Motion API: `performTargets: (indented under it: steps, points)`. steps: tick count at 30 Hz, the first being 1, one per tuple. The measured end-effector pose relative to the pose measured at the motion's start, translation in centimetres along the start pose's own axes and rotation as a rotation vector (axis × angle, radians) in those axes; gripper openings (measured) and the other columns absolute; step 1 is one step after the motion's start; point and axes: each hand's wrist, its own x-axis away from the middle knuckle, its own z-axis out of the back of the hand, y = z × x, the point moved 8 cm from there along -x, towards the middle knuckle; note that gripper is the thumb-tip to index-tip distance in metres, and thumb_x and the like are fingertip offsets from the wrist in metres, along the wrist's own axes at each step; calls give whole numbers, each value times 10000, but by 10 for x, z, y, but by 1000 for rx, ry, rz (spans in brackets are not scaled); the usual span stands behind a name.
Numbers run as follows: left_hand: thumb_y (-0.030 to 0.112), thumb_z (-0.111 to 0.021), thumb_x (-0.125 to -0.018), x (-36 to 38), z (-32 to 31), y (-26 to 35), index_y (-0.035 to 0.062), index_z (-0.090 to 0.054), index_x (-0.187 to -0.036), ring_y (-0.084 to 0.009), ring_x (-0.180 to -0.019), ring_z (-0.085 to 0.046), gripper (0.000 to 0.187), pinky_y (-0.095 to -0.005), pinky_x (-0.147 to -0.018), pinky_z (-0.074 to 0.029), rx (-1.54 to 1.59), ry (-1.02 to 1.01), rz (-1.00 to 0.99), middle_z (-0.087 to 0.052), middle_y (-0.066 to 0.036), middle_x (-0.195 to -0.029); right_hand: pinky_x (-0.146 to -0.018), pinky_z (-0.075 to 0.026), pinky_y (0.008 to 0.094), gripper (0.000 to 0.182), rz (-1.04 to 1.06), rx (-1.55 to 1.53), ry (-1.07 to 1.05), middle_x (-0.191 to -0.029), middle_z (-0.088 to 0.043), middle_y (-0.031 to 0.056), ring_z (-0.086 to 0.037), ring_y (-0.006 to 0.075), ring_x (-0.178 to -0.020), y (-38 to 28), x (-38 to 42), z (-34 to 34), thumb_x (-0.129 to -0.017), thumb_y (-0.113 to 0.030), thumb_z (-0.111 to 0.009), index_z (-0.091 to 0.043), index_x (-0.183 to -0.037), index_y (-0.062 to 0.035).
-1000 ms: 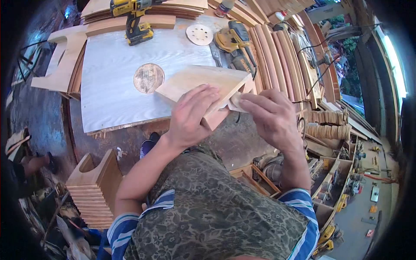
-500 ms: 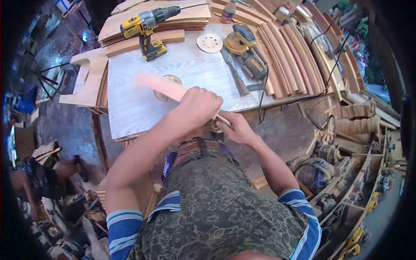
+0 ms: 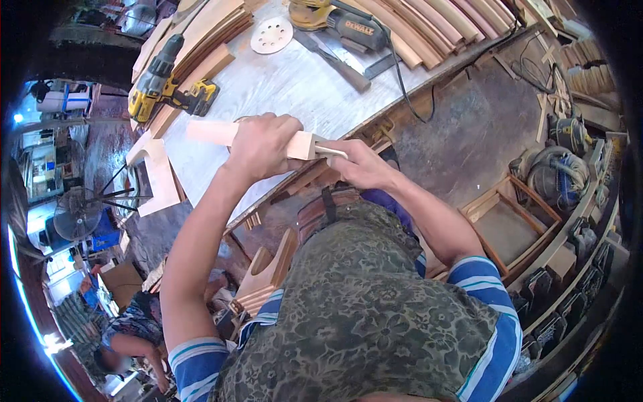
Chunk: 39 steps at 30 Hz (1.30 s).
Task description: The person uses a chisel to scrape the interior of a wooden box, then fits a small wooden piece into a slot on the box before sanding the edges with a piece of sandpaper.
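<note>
My left hand (image 3: 264, 144) is wrapped over a pale wooden piece (image 3: 211, 132) above the front edge of the workbench (image 3: 261, 87). The piece's squared end points toward my right hand (image 3: 364, 165). My right hand is closed, pinching a thin pale strip (image 3: 332, 152) against that end; its exact kind I cannot make out. Behind my left hand, a round object on the bench is mostly hidden.
A yellow cordless drill (image 3: 161, 87) lies on the bench's left side. Farther back are a perforated sanding disc (image 3: 272, 35), a corded sander (image 3: 355, 28) and a chisel (image 3: 335, 61). Curved wooden strips (image 3: 429, 27) line the back. Another person (image 3: 137, 325) is at lower left.
My view has turned, so the bench now appears slanted. The wooden piece has turned to lie nearly level, its squared end showing beside my right hand. Both hands keep their hold.
</note>
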Motion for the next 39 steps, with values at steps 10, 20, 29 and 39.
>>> performTargets:
  steps: [10,20,29,39]
  points:
    - [298,-914,-553,7,5,10,126,-629,-980,-288,-844,-683,541,-444,-756,-546,-25,90,-49,-703,-52,-950,-843,-540,501,334,107,310,-44,-1002,-713,244,-682,456,-957,10,-6,-1,-848,-46,-550,-689,-1151,-24]
    - [255,-897,-545,23,1,12,133,-669,-1038,-272,-894,-683,556,-436,-761,-533,-62,95,-17,-727,-38,-1011,-830,-567,527,427,160,569,-62,-1113,-748,160,-725,390,-958,17,-3,-13,-893,-124,-633,-683,-1311,-198]
    - [288,-932,-545,3,5,6,145,-641,-988,-301,-825,-672,549,-437,-736,-538,-8,67,-1,-679,-51,-874,-755,-562,544,433,113,614,14,-1054,-751,169,-717,424,-860,12,-4,-14,-902,-99,-589,-654,-1325,-168]
    - [365,-908,-604,-2,2,6,148,-605,-958,-280,-833,-696,514,-464,-730,-545,-16,27,-7,-685,-46,-860,-777,-529,513,369,15,357,-87,-985,-714,261,-685,455,-899,16,-15,-8,-958,-157,-564,-637,-1310,-73]
